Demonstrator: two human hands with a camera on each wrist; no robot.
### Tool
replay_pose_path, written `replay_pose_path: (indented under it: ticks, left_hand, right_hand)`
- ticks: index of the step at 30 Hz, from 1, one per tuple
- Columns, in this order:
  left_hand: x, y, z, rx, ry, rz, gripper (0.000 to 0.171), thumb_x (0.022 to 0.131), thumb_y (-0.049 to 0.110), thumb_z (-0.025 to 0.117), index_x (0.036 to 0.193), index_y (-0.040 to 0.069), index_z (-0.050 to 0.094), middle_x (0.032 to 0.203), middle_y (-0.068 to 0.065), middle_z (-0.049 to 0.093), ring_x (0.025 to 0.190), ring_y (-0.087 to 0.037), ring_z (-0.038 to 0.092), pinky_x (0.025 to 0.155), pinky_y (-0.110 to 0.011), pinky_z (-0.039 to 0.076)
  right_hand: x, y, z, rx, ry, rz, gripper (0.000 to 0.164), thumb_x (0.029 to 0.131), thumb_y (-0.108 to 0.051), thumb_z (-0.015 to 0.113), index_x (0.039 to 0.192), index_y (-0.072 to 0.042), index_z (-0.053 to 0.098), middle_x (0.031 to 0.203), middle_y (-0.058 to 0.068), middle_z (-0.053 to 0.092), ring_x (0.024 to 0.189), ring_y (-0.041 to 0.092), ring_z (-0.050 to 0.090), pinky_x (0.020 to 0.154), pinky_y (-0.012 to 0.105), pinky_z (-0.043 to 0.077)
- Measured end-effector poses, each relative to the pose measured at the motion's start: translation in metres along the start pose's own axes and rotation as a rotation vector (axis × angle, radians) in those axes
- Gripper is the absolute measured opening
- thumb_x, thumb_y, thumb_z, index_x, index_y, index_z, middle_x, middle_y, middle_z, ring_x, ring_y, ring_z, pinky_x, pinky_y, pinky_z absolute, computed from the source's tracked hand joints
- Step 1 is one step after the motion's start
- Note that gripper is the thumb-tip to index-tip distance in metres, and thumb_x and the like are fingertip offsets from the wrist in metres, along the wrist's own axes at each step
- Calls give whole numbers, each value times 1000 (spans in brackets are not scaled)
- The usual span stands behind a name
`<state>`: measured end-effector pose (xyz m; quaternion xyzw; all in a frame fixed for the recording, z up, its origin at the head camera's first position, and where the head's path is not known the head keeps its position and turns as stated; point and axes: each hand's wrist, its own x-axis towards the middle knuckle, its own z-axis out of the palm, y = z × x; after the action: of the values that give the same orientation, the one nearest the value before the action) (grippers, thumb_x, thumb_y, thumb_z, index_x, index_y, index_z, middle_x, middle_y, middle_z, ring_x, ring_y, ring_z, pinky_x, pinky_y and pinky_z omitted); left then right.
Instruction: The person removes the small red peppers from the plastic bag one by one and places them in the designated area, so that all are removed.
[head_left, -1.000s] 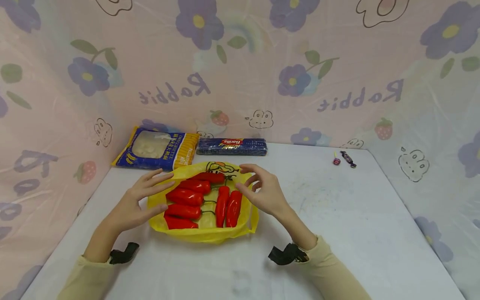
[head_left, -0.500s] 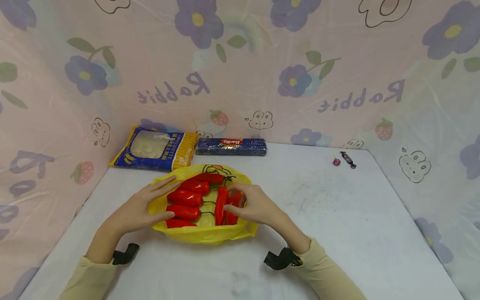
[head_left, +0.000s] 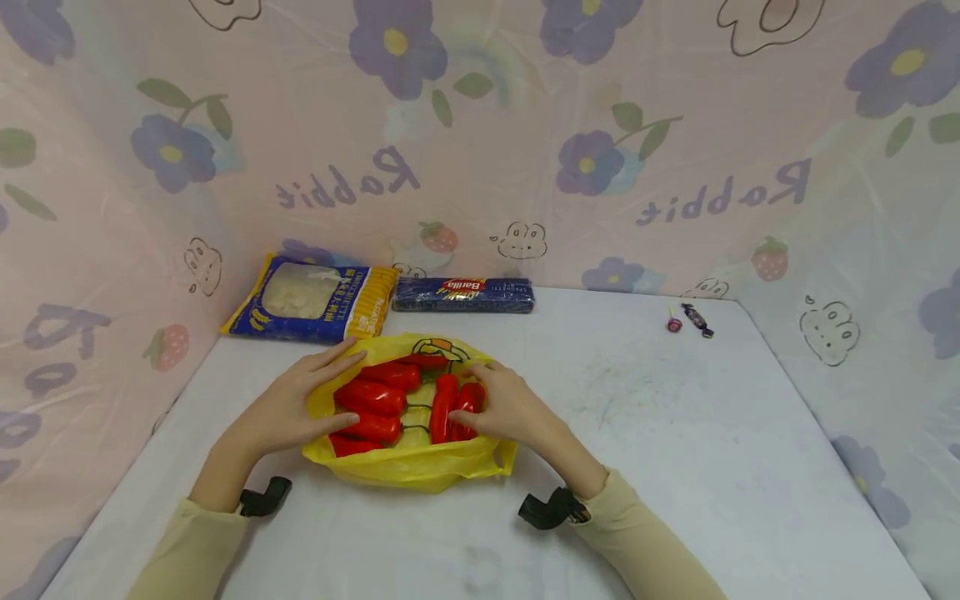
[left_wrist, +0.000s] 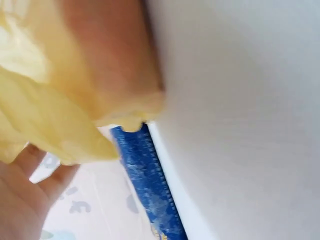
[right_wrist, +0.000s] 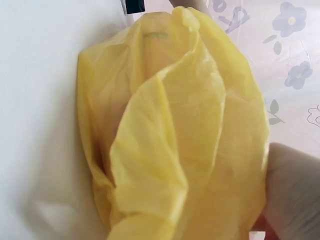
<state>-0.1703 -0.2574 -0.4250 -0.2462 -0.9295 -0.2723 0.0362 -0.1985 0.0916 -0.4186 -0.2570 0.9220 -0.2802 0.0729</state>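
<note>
A yellow plastic bag (head_left: 408, 468) lies wide-mouthed on the table in the head view, with several glossy red chili peppers (head_left: 378, 397) inside. My left hand (head_left: 281, 408) rests against the bag's left side, fingers extended along the rim and thumb over a pepper. At the opposite side, my right hand (head_left: 513, 404) spans the rim, with its thumb beside two upright peppers (head_left: 444, 408) and its fingers near their top ends. Yellow film (right_wrist: 200, 115) fills much of the right wrist view and hides most of that hand. Fingers (left_wrist: 57, 182) appear behind the film in the left wrist view.
Behind the bag stand a blue and yellow orecchiette pack (head_left: 311, 300) and a dark blue spaghetti pack (head_left: 463, 295). A lollipop (head_left: 674, 324) and a wrapped candy (head_left: 697, 320) lie at the back right. A patterned curtain (head_left: 480, 150) encloses the white table (head_left: 637, 467).
My right hand has come down from above the bag's rim onto its right side by the upright peppers. My left hand has moved slightly right, closer against the bag, whose mouth is a little narrower.
</note>
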Motion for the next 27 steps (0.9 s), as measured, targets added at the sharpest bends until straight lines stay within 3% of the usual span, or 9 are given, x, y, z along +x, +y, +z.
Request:
replay_pose_path:
  ticks: [4, 7, 14, 21, 24, 27]
  left_hand:
    - [-5, 2, -3, -52, 38, 66, 74, 87, 32, 89, 153, 20, 59, 159, -7, 54, 145, -40, 43, 109, -76, 41]
    - [-6, 1, -5, -39, 39, 71, 68, 88, 32, 89, 150, 19, 63, 155, -6, 58, 142, -39, 46, 107, -75, 43]
    - [3, -7, -6, 46, -49, 7, 79, 89, 48, 84, 158, 22, 54, 169, -8, 41, 149, -43, 41, 114, -73, 38]
    - [13, -11, -4, 14, -41, -76, 79, 91, 48, 82, 160, 24, 51, 174, -7, 32, 154, -47, 33, 112, -78, 36]
    - [7, -10, -2, -50, -8, -40, 76, 92, 41, 83, 159, 24, 52, 173, -6, 33, 153, -47, 33, 111, -80, 36]
    - [-1, -9, -2, -85, 60, 51, 69, 91, 30, 86, 154, 20, 59, 168, -8, 42, 149, -44, 38, 108, -80, 39]
  right_hand:
    - [0, -1, 0, -10, -10, 11, 67, 91, -42, 82, 143, -5, 63, 135, 13, 69, 123, 38, 65, 104, 58, 55]
    - [0, -2, 0, -13, -12, 26, 68, 91, -42, 82, 144, -5, 63, 138, 14, 68, 127, 40, 63, 106, 60, 53]
    - [9, 0, -2, -24, -15, 84, 74, 90, -44, 82, 148, -4, 58, 145, 19, 62, 132, 42, 59, 108, 62, 52]
    - [19, 5, -1, -16, 13, 122, 77, 90, -44, 82, 151, -6, 55, 151, 22, 57, 135, 42, 57, 108, 62, 53]
    - [16, 3, -1, -11, -2, 111, 77, 90, -44, 83, 151, -6, 56, 148, 21, 59, 133, 41, 58, 106, 61, 54]
    - [13, 1, -1, -25, -7, 93, 74, 89, -44, 83, 148, -6, 59, 142, 18, 64, 128, 39, 61, 103, 59, 56]
